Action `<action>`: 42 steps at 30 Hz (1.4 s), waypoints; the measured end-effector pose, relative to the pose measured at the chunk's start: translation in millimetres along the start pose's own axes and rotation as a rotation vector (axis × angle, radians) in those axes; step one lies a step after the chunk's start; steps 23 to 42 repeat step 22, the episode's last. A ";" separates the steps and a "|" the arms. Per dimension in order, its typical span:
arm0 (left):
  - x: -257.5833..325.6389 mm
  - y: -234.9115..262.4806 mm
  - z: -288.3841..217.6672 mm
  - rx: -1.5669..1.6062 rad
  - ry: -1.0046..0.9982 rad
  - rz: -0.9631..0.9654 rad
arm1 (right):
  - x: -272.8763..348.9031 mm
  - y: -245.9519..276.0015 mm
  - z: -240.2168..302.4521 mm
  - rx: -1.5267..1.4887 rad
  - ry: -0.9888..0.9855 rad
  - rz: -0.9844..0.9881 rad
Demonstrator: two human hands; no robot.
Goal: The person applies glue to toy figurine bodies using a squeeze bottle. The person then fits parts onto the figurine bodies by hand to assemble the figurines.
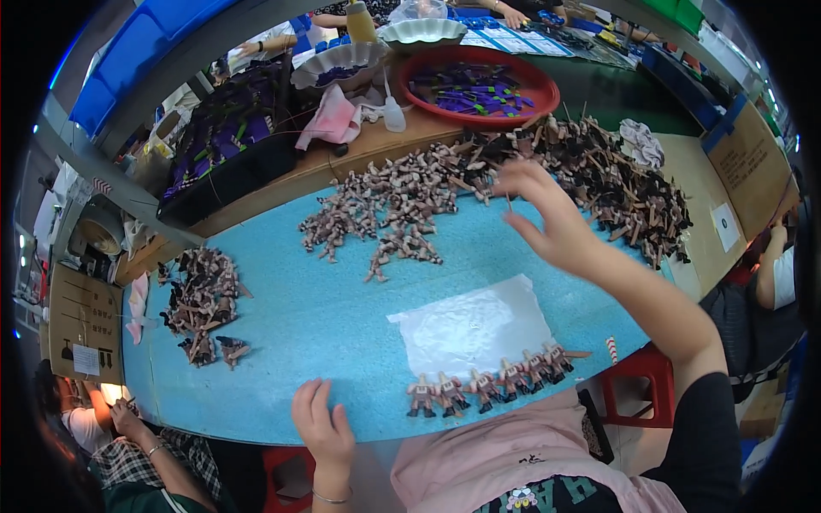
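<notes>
Surface: blue table (325, 316) bore heaped toy figures (402, 205).
Left hand (323, 425): lay open on the table edge.
Right hand (547, 214): open, pinching a thin stick (509, 203).
Room: red tray (513, 111) behind.

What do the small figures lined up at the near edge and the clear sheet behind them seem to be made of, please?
The small figures look like moulded plastic, painted matt brown and tan. The clear sheet seems to be thin glossy plastic film: it is see-through, wrinkled and catches glare.
</notes>
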State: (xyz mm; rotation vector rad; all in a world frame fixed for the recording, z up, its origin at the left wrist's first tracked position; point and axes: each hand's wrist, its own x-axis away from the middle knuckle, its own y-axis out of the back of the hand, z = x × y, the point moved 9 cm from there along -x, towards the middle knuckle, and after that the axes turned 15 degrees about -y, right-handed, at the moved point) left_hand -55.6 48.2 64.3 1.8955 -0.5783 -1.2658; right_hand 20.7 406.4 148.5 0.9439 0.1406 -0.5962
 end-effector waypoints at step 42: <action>-6.3 -2.4 -8.0 -0.074 -0.043 -0.124 | -147.7 -100.9 -64.6 -0.304 -0.468 -0.128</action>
